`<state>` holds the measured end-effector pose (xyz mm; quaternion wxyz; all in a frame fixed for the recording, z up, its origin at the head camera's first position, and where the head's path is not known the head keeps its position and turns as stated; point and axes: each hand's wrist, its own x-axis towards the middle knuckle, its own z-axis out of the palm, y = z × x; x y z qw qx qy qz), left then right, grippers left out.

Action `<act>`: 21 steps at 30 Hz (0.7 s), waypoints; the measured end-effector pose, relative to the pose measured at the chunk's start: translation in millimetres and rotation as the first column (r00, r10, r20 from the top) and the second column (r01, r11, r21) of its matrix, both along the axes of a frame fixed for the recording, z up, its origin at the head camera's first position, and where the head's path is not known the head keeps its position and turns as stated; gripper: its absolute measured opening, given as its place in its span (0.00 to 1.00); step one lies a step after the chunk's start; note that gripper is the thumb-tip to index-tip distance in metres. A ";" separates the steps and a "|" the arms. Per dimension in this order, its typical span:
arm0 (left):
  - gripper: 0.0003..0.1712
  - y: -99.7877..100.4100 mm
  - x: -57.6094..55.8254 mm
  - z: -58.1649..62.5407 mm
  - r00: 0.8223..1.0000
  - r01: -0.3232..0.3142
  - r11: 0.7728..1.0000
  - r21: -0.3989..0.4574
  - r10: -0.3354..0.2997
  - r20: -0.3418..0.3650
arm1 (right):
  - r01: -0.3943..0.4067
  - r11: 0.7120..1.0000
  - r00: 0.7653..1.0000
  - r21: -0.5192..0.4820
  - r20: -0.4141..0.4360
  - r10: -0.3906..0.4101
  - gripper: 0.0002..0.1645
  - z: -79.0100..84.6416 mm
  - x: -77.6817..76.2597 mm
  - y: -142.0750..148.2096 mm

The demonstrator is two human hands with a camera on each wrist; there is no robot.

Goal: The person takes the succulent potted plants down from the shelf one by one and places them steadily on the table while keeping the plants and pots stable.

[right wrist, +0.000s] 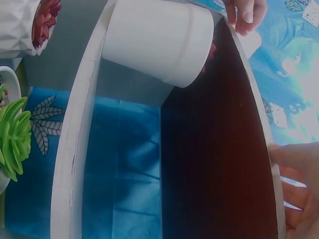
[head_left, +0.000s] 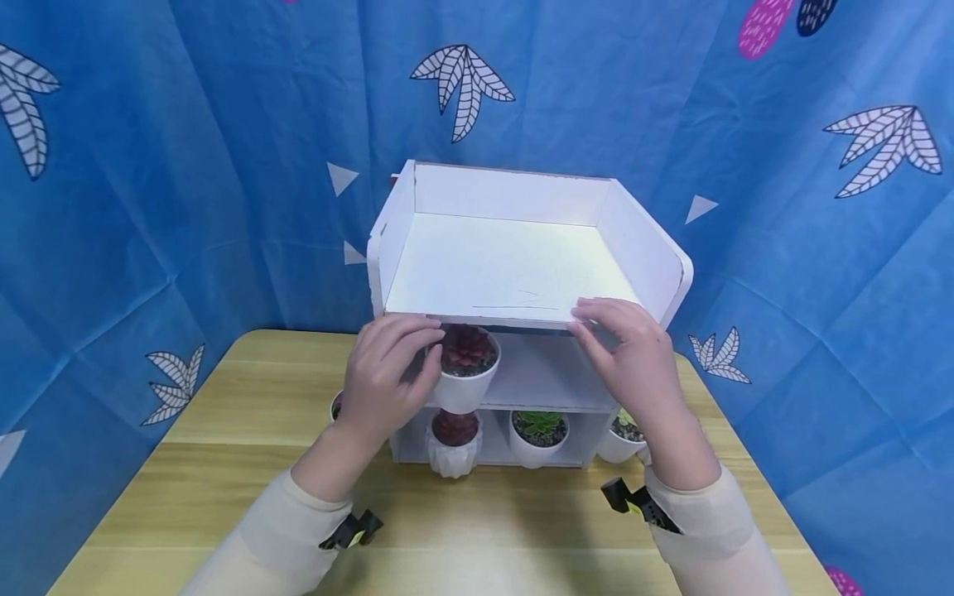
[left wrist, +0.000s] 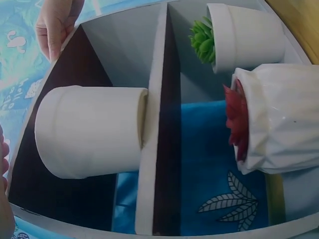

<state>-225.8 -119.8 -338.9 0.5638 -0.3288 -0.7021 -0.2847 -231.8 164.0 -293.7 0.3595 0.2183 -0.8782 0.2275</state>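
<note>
A white wooden shelf unit (head_left: pixel 507 265) stands before me, with a raised rim round its top board. My right hand (head_left: pixel 633 352) pinches the top board's front edge, thumb below and fingertips above. At the left end of that edge is my left hand (head_left: pixel 391 372), its fingers loosely bent and its thumb apart from them. Just beside the left thumb, a white pot with a dark red succulent (head_left: pixel 465 389) stands on the middle board. On the lower level are a ridged white pot with a red succulent (head_left: pixel 453 455) and a white pot with a green succulent (head_left: pixel 535 451).
Another potted succulent (head_left: pixel 622 443) stands right of the unit, and one at its left (head_left: pixel 337 406) is mostly hidden behind my left arm. The unit rests on a wooden table (head_left: pixel 224 480). A blue patterned cloth (head_left: pixel 246 165) hangs behind and at both sides.
</note>
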 end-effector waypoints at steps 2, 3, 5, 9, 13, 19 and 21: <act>0.10 -0.9 0.1 -1.7 1.000 0.000 1.000 0.000 0.000 0.002 | 0.000 1.000 1.000 0.000 -0.002 0.000 0.17 -0.2 -0.1 0.0; 0.10 -1.2 0.2 -2.4 1.000 0.000 1.000 0.000 0.000 0.005 | 0.000 1.000 1.000 -0.001 -0.002 0.000 0.17 -0.3 -0.1 0.0; 0.10 -1.9 0.5 -4.0 1.000 -0.004 1.000 -0.003 0.004 0.013 | 0.000 1.000 1.000 -0.003 -0.003 0.000 0.17 -0.4 -0.2 0.1; 0.10 -3.3 0.4 -6.9 1.000 -0.008 1.000 -0.002 0.008 0.017 | 0.001 1.000 1.000 -0.005 -0.003 -0.001 0.17 -0.3 0.3 0.0; 0.10 -4.8 -1.2 -9.6 1.000 -0.004 1.000 0.008 0.004 0.004 | -0.001 1.000 1.000 -0.003 -0.008 0.001 0.17 -0.2 0.9 -0.3; 0.10 -6.0 -1.8 -15.0 1.000 -0.016 0.999 0.034 0.016 0.021 | -0.006 1.000 1.000 -0.003 -0.020 0.006 0.16 -0.3 1.2 -0.7; 0.10 -5.7 -1.1 -17.4 0.999 -0.033 0.998 0.047 0.031 0.043 | -0.007 1.000 1.000 -0.004 -0.023 0.007 0.16 -0.4 1.0 -0.9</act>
